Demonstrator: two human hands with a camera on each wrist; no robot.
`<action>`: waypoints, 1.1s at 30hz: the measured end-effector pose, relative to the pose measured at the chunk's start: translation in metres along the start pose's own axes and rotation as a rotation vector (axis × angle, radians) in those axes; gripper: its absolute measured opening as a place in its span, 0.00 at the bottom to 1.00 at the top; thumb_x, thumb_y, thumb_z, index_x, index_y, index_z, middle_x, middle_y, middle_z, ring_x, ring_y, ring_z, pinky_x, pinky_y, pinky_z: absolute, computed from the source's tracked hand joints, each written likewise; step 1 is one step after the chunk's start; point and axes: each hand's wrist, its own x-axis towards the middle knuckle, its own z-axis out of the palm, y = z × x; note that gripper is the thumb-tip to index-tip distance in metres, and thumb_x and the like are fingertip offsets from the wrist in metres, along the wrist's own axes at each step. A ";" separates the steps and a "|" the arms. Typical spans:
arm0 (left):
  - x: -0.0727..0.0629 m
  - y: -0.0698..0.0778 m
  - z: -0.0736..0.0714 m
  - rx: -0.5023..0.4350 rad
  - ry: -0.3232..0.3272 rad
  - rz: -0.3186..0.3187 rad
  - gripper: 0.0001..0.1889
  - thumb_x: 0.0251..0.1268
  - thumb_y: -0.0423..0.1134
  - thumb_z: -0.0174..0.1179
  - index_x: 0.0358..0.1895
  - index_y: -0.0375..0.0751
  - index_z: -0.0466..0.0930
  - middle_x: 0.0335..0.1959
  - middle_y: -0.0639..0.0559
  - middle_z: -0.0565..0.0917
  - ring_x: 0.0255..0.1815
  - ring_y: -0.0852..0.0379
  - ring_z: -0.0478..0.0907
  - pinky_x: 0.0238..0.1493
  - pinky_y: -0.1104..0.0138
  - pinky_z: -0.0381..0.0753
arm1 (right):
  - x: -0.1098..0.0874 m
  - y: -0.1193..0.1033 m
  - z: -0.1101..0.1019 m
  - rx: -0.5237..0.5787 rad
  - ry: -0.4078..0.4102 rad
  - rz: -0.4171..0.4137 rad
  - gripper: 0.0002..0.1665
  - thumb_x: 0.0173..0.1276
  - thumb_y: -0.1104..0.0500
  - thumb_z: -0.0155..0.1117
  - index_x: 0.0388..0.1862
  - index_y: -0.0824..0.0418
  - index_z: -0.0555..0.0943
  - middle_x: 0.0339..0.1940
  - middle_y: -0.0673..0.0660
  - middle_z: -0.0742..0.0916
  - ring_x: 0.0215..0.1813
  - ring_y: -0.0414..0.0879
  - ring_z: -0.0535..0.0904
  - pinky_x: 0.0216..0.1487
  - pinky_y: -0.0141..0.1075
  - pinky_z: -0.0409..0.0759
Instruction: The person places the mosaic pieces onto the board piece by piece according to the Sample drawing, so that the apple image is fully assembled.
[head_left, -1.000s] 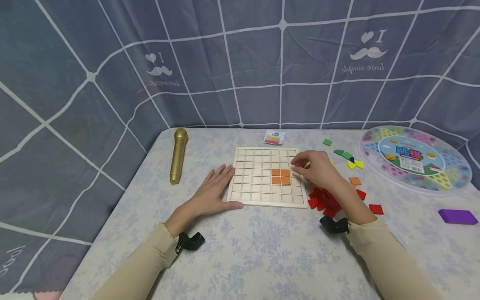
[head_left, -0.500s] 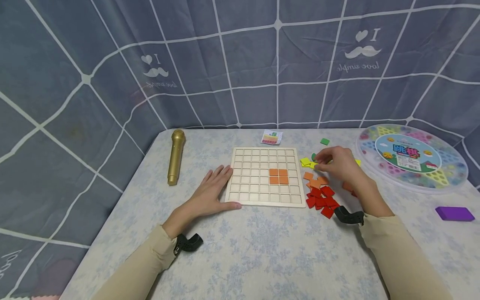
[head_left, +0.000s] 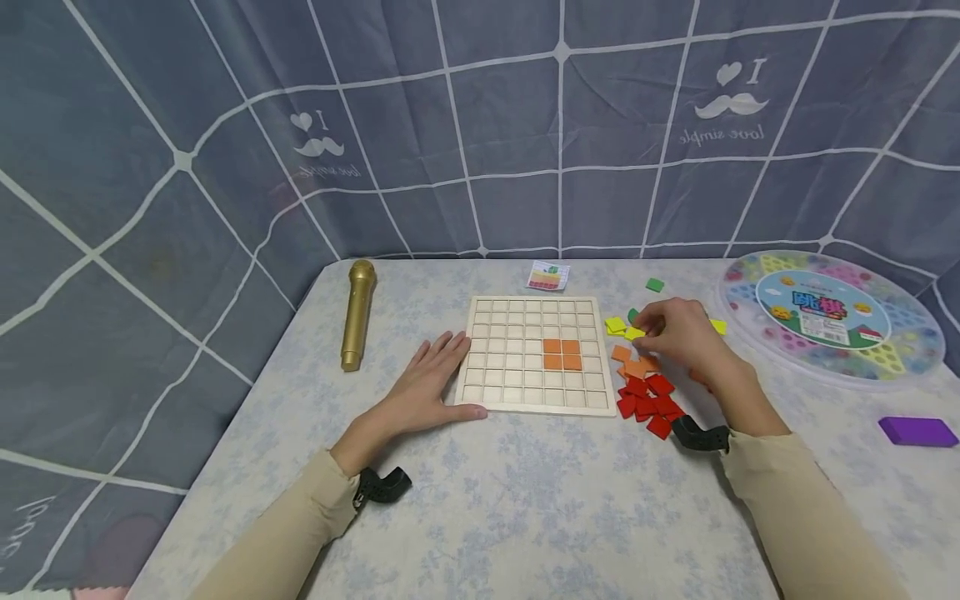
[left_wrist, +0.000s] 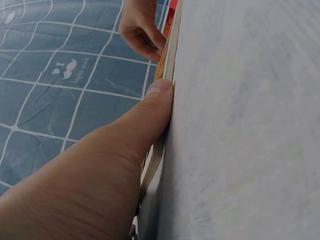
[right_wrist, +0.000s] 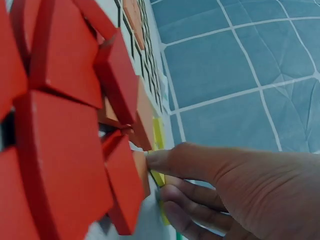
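A pale wooden grid board [head_left: 498, 377] lies in the middle of the table, with a two-by-two block of orange square tiles [head_left: 571, 362] set in its right half. My left hand [head_left: 423, 385] rests against the board's left side, fingers straight and spread, thumb [left_wrist: 159, 92] along the front edge. To the right of the board, my right hand [head_left: 678, 335] pinches a yellow tile [head_left: 634, 333] between thumb and fingers, close over the table. Another yellow tile [head_left: 615, 324] lies beside it. Nearer me are loose orange tiles [head_left: 621, 353] and a heap of red tiles [head_left: 660, 406].
A gold microphone [head_left: 358, 317] lies at the left. Behind the board is a small printed card [head_left: 547, 276]. A green tile [head_left: 655, 285], a round board-game box [head_left: 885, 333] and a purple block [head_left: 918, 431] lie to the right. A patterned curtain [head_left: 517, 208] stands behind the table.
My right hand has moved from the board's right edge rightward to the yellow tiles and now pinches one. The left hand stays at the board.
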 end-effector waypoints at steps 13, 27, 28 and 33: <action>0.000 0.000 0.001 0.003 0.012 -0.004 0.62 0.61 0.68 0.71 0.86 0.35 0.47 0.88 0.42 0.50 0.89 0.41 0.42 0.88 0.44 0.39 | 0.009 -0.023 -0.001 0.017 -0.003 -0.128 0.14 0.63 0.60 0.79 0.45 0.66 0.90 0.34 0.57 0.90 0.38 0.49 0.84 0.42 0.39 0.82; 0.002 -0.002 0.002 -0.013 0.030 0.011 0.62 0.60 0.67 0.71 0.86 0.34 0.49 0.87 0.40 0.52 0.89 0.40 0.43 0.87 0.43 0.40 | 0.044 -0.074 0.035 0.094 -0.098 -0.209 0.12 0.60 0.63 0.82 0.42 0.64 0.90 0.36 0.57 0.91 0.40 0.48 0.85 0.47 0.42 0.86; 0.002 -0.002 0.002 -0.012 0.027 0.009 0.62 0.60 0.67 0.71 0.86 0.34 0.49 0.87 0.40 0.52 0.89 0.41 0.43 0.88 0.43 0.40 | 0.045 -0.075 0.037 0.094 -0.100 -0.208 0.12 0.60 0.63 0.82 0.42 0.64 0.90 0.36 0.56 0.91 0.39 0.48 0.85 0.47 0.42 0.86; 0.001 -0.001 0.003 -0.009 0.016 0.000 0.62 0.61 0.67 0.71 0.86 0.34 0.48 0.88 0.41 0.51 0.89 0.42 0.42 0.88 0.45 0.39 | 0.049 -0.080 0.045 0.094 -0.103 -0.216 0.09 0.63 0.64 0.81 0.41 0.62 0.91 0.37 0.55 0.92 0.41 0.48 0.86 0.48 0.43 0.86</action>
